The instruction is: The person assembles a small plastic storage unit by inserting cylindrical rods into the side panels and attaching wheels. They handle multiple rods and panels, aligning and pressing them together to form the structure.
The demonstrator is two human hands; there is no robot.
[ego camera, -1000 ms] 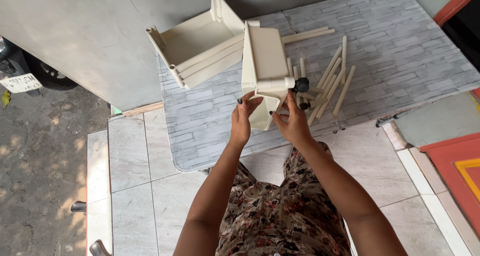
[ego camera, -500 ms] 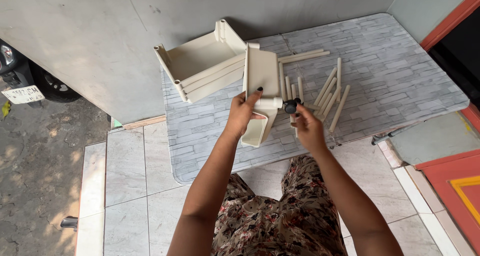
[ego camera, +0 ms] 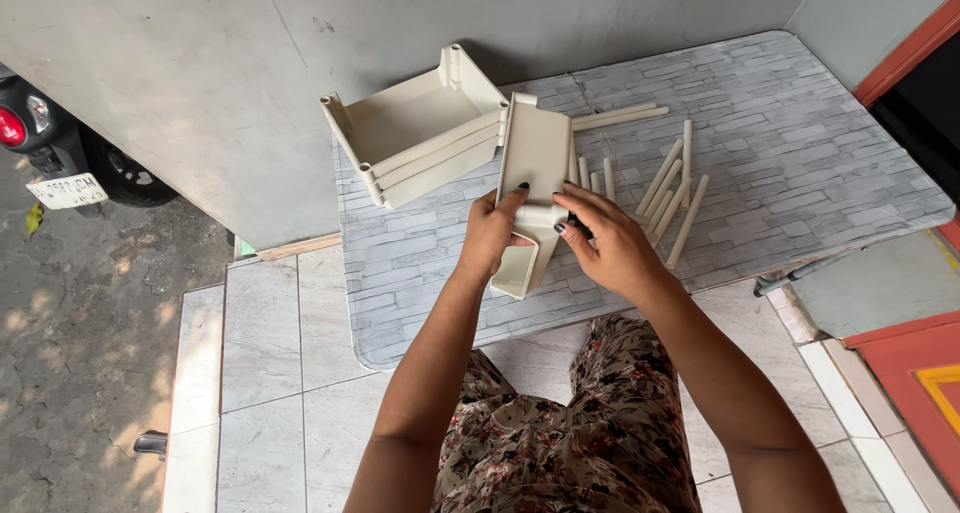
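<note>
Both hands grip a cream plastic tray [ego camera: 535, 188] stood on edge on the brick-patterned mat [ego camera: 800, 173]: left hand [ego camera: 490, 235] and right hand [ego camera: 605, 243] fingers clamped on its sides. Right, cream rods [ego camera: 672, 191]; farther left, stacked trays [ego camera: 425, 138].

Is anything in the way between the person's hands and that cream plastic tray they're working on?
Nothing visible: both the left hand and the right hand already grip the cream tray directly. The loose cream rods lie to its right, and the stacked trays sit to its left.
</note>
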